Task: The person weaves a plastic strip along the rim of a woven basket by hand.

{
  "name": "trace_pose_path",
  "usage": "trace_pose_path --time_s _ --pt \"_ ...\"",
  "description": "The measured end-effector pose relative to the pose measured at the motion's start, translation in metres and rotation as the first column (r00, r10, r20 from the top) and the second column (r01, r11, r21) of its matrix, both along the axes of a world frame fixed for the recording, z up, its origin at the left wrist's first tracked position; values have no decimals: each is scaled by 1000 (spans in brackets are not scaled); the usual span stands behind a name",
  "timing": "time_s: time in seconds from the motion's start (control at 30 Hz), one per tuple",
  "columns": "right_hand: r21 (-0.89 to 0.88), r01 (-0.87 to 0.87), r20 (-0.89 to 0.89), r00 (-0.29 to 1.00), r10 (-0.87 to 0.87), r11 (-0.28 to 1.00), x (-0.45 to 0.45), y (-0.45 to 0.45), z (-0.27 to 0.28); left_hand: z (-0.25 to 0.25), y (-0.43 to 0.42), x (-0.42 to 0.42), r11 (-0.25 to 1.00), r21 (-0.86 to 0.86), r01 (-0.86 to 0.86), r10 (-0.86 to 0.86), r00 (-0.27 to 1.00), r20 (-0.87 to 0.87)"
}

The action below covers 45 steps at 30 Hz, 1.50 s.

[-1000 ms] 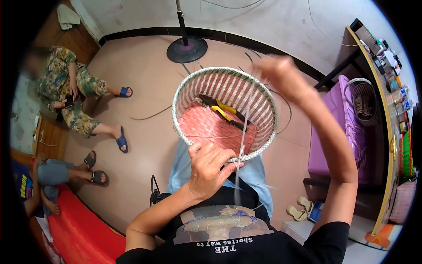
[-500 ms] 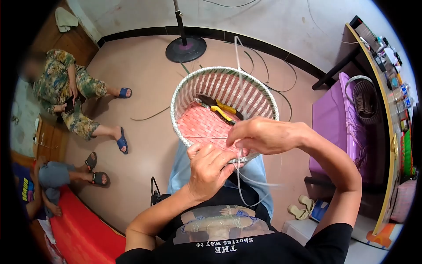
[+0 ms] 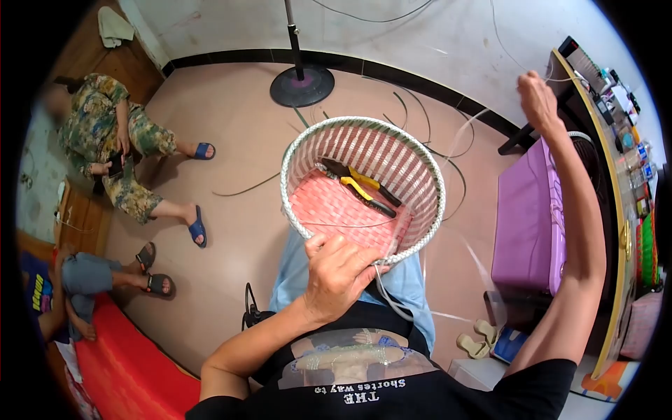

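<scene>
One hand, the left hand, has its fingers closed over the near edge of the woven basket, left of that edge's middle, thumb on the outside and fingertips at the rim. The basket is directly in this grip, its open top facing up and its body above the light-blue cloth over the lap. Pale strands hang outside the rim, just beside the thumb. Inside, a thin strand crosses the pink woven bottom near the same edge. Farther in, pliers with yellow-and-black handles lie towards the far wall, head to the far left, handles pointing right. Well apart from the basket, beyond its right side, the right hand is raised with fingers curled in; whether it has hold of a strand, I cannot tell. Near it are the purple bin and the far left corner of the counter. Dark strips lie on the floor around the basket's far side.
</scene>
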State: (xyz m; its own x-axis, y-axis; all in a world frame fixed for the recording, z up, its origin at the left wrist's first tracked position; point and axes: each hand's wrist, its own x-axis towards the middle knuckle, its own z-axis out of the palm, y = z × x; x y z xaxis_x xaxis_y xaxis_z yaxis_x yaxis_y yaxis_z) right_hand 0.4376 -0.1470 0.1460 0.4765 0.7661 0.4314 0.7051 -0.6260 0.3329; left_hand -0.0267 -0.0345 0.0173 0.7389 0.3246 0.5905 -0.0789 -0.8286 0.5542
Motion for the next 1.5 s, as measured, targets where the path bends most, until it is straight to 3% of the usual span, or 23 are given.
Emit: trace_pose_path --time_s 0.07,0.1,0.13,0.17,0.2,0.23,0.4,0.47,0.5,0.53,0.57,0.7,0.8,0.83,0.9,0.97,1.0,1.07,1.1,1.23,1.33,1.43,1.5 --pt "182 -442 -238 847 475 878 -61 18 -19 0 -1 0 1000 13 -6 6 1000 -5" --pt "318 -430 -613 587 529 845 -109 32 -26 0 -1 1 1000 -4 0 0 1000 6" --pt "253 -375 -881 291 373 892 -168 34 -20 1 0 3 1000 -18 5 -5 1000 17" --pt "138 -534 -955 153 256 834 -207 40 -18 1 0 3 1000 -28 11 -10 1000 29" --pt "270 -776 -903 1 430 570 -223 43 -44 1 0 3 1000 -21 9 -9 1000 13" --pt "237 -789 -969 -154 191 566 -239 46 -50 1 0 2 1000 -24 15 -15 1000 1" --pt "216 -733 -976 -188 113 645 -213 59 -69 5 1 2 999 -30 35 -35 999 27" --pt "85 -759 -949 135 285 645 -183 62 -64 5 1 3 998 -21 65 -64 997 46" --pt "179 -659 -957 54 284 731 -176 62 -52 5 1 2 996 -20 83 -82 995 53" --pt "179 -632 -915 174 363 754 -166 61 -46 5 3 1 996 -29 88 -87 995 50" --pt "108 -598 -824 393 409 794 -151 62 -40 5 5 1 995 -36 91 -89 995 49" --pt "435 -540 -193 726 660 721 -36 43 -31 8 7 -3 993 -47 110 -110 994 8" --pt "257 -296 36 954 297 920 42 -7 -21 11 8 -5 990 -47 135 -136 990 -33" --pt "-7 -62 68 996 62 998 84 -32 -34 13 8 -5 989 -47 140 -142 989 -40" --pt "93 15 9 1000 -16 996 70 -42 -46 13 8 -5 988 -50 149 -152 987 -52" --pt "303 -291 -111 935 336 908 4 -9 -41 13 9 -6 987 -56 153 -157 985 -71" --pt "358 -170 -385 869 311 918 -47 15 -35 15 10 -6 986 -66 151 -157 984 -83" --pt "434 -426 -686 416 597 794 -136 46 -31 16 10 -6 985 -77 154 -162 982 -102" --pt "349 -481 -877 135 461 804 -168 58 -32 16 11 -7 984 -77 158 -166 980 -109" --pt "352 -871 -933 -354 59 342 -231 87 -74 21 9 -6 984 -69 163 -169 981 -95" --pt "111 -907 -946 -223 -237 407 -233 87 -62 28 8 -7 974 -130 186 -203 971 -129" --pt "166 -896 -966 -232 -116 412 -205 85 -65 29 10 -9 955 -222 198 -229 965 -125" --pt "-2 -853 -995 56 88 522 -197 77 -52 32 13 -12 937 -288 198 -245 960 -135"
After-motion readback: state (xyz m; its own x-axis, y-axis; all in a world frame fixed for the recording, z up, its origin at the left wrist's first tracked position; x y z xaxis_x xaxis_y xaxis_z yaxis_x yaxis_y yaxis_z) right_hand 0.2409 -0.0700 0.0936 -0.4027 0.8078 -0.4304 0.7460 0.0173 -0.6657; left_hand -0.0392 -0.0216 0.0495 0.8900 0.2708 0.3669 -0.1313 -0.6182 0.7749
